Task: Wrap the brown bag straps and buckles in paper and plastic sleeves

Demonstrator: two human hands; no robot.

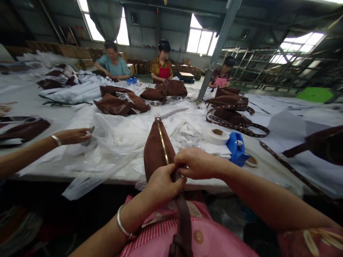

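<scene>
A brown handbag [152, 153] with a gold zipper lies at the table's front edge, its narrow far end capped by a metal fitting. My left hand [163, 184] is closed on the bag's near end, where a dark brown strap [183, 214] hangs down over my pink apron. Right beside it, my right hand [198, 163] pinches with curled fingers at the same spot. The fingers hide the join between bag and strap, so the exact part in the right hand's pinch cannot be made out.
Another person's hand [76, 136] reaches in from the left over clear plastic bags [115, 135]. To the right are a white tape roll [217, 135], a blue tape dispenser [237, 148] and a studded strap [284, 164]. More brown bags [118, 101] lie farther back, with several people behind.
</scene>
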